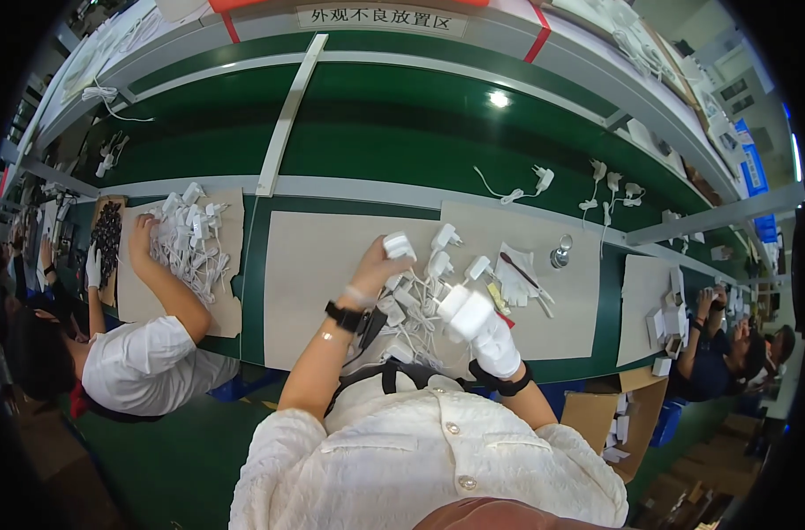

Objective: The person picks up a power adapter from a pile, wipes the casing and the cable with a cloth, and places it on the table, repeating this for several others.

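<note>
My left hand, bare with a black band at the wrist, is closed on a white charger above the board. In a white glove, my right hand grips a larger-looking white power adapter, its prongs pointing left. Between and below the hands lies a pile of white chargers with cables. Just beyond them a few more chargers rest on the beige board. The gloved fingers are partly hidden by the adapter.
White gloves, a dark pen-like stick and a small metal-topped bottle lie to the right. A co-worker handles another charger pile on the left. An open carton stands at lower right.
</note>
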Demonstrator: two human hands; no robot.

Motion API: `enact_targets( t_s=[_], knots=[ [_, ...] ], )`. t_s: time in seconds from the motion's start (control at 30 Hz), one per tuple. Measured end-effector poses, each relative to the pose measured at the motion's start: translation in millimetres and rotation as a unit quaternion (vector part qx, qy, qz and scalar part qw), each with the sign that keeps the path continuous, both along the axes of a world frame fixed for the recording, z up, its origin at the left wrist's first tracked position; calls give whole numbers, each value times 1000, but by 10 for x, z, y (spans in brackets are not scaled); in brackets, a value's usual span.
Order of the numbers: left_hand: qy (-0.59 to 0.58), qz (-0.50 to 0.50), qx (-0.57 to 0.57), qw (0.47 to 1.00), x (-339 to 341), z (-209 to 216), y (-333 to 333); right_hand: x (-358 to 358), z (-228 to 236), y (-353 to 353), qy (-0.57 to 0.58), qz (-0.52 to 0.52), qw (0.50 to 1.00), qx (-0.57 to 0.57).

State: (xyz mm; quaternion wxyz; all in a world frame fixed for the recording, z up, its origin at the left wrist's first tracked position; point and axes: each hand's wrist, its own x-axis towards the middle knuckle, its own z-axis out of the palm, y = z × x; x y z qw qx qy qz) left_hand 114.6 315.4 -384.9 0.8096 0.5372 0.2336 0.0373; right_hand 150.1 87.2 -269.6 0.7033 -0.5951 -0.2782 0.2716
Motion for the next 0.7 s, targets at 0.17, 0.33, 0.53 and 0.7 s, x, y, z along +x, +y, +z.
enact_targets(
  t_s=[0.17,0.33,0.53,0.7],
  knots=[
    [-23,7,-115,993,-670,1093,-199,657,-454,231,163,-99,974,-124],
    [-51,2,-218,975,-893,1468,-271,1791,-1134,643,-135,-135,951,-243],
    [-79,-23,-334,939,-920,1600,-207,2482,-1577,595,-435,-194,799,-368],
    [-122,0,-445,887,-996,1402,-180,1250,-475,731,-194,-85,937,-278]
  ],
)
